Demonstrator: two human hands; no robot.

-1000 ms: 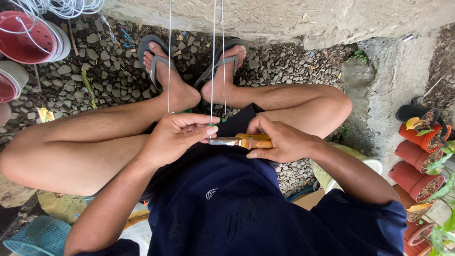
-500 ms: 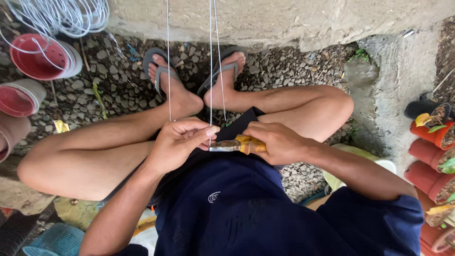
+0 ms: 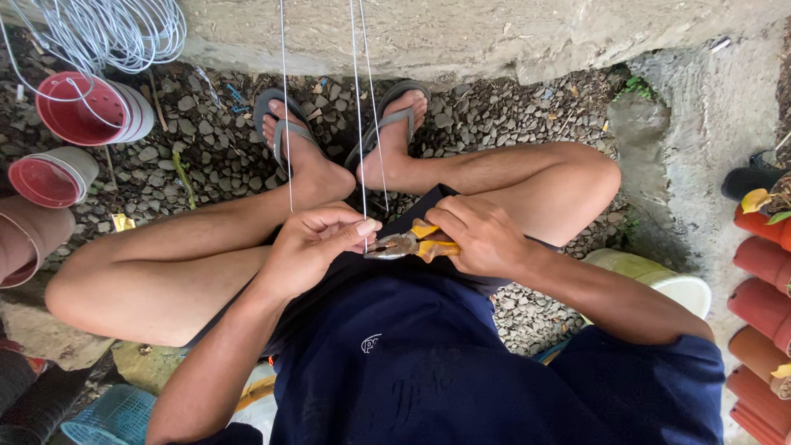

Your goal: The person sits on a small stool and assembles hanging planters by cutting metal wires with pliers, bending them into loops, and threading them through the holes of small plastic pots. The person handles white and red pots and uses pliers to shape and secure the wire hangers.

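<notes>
I sit with bent knees on gravel, feet in grey sandals. My right hand (image 3: 478,235) grips the yellow handles of a pair of pliers (image 3: 404,242), jaws pointing left. My left hand (image 3: 317,243) pinches thin white wires (image 3: 360,124) between thumb and fingers right at the plier jaws. Three wire strands run straight up from my hands out of the top of the view.
A coil of white wire (image 3: 115,33) lies at the top left above stacked red pots (image 3: 82,111). More terracotta pots (image 3: 762,297) line the right edge. A pale bucket (image 3: 659,276) stands beside my right leg. A concrete wall (image 3: 494,33) runs along the top.
The view has shifted slightly down and right. My hands stay together at the wires, with the pliers still held at the same spot.
</notes>
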